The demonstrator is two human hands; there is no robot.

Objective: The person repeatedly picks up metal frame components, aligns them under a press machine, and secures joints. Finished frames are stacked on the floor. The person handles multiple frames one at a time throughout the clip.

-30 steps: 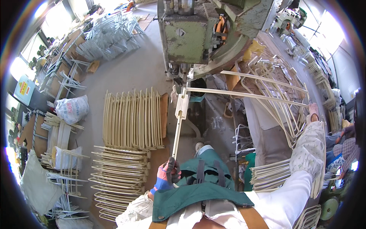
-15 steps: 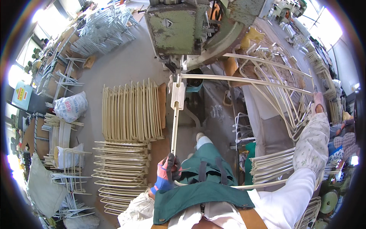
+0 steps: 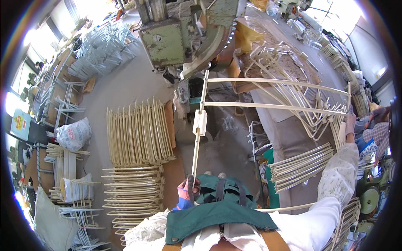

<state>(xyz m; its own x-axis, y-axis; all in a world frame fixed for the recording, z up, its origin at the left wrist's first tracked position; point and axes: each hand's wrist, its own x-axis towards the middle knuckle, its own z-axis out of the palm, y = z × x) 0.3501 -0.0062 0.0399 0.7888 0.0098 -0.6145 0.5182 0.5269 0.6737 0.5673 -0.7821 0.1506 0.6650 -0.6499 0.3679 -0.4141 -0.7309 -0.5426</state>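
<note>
A cream metal tube frame [image 3: 276,106] stretches across in front of me, with two long bars joining a near-upright tube at each end. My left hand [image 3: 188,191], in a pink and blue glove with dark patches, is closed around the lower end of its left tube. My right hand [image 3: 350,122], gloved and reaching far to the right, is closed on the frame's right end; its fingertips are small in view. A pale slotted block [image 3: 200,123] sits on the left tube. Just beyond the frame stands a worn green machine [image 3: 162,44] with a curved wheel guard.
Stacked cream tube frames [image 3: 140,134] stand left of centre, with more bent frames [image 3: 134,192] nearer me. On the right, a covered bench [image 3: 272,129] holds loose frames and bundled tubes [image 3: 299,165]. A white sack [image 3: 73,134] lies at left. Another person [image 3: 374,134] sits far right.
The frame has come away from the machine toward me, and its left tube's top end now shows clear of it. Both hands keep their hold. The whole view has shifted.
</note>
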